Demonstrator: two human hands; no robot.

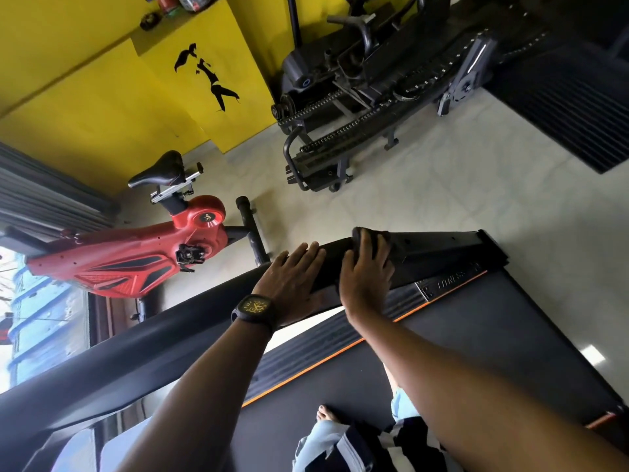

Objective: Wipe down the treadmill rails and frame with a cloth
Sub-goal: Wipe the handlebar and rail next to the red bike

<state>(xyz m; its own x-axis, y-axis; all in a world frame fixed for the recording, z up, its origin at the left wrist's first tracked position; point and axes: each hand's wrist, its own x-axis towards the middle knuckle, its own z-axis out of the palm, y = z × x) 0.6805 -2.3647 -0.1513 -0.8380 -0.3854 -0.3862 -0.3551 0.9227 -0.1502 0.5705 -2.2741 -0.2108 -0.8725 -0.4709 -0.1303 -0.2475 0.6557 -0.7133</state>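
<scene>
Presently pressing dark crumpled fabric cloth onto long black treadmill side rail near its far end with right hand, fingers spread flat. Bracing just beside it with left hand, fingers straight. Judged mid-task: cannot confirm wiped sections; probably left to cover rail's near length and frame.

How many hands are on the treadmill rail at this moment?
2. The left hand lies flat on the rail; the right hand, further along it, presses a dark cloth onto it.
</scene>
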